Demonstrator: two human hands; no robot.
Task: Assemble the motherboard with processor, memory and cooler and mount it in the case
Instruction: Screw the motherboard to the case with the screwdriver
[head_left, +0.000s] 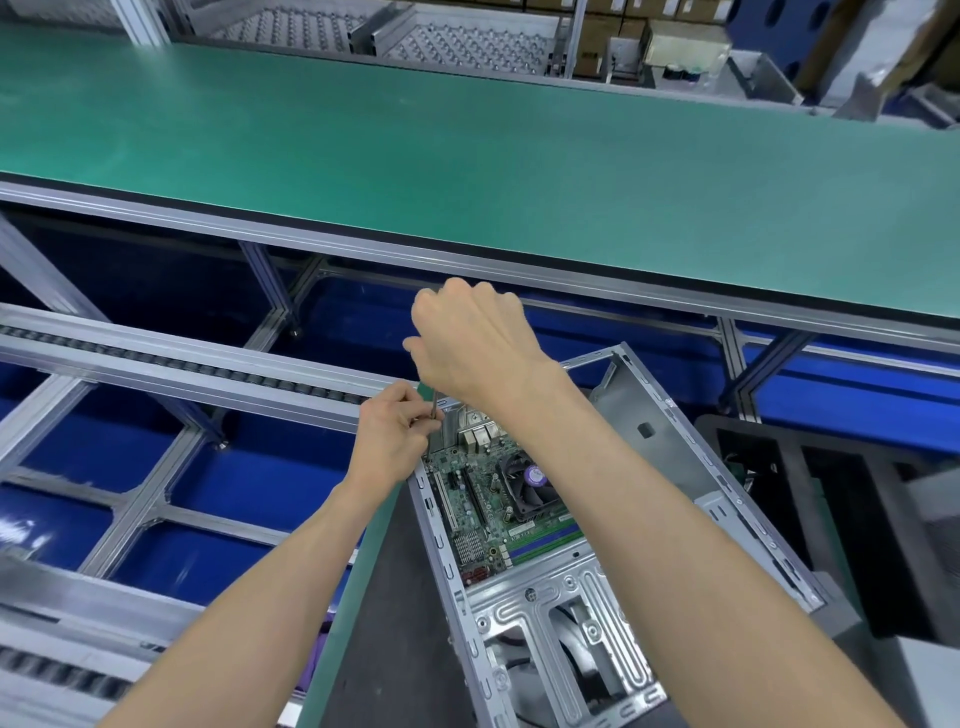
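Overhead, a long green workbench mat (467, 171) is seen running across the upper half of the view, edged by an aluminium frame (363, 249), with a roller conveyor rail (182, 364) lying below it at the left. Lower right, an open grey computer case (571, 597) is laid on its side on a dark mat (395, 623), and black foam packing (831, 519) is set just beside its right wall. Inside the case, in its far half, the green motherboard (480, 519) is seated, with the black cooler (530, 486) fitted on it and memory sticks (545, 538) slotted just in front of the cooler. Above the far left corner of the board, the right hand (467, 343) is held curled as a fist around the top of a screwdriver, whose handle is hidden. The thin screwdriver shaft (434, 405) is pinched lower down by the fingers of the left hand (395, 441), which rests at the case's edge.
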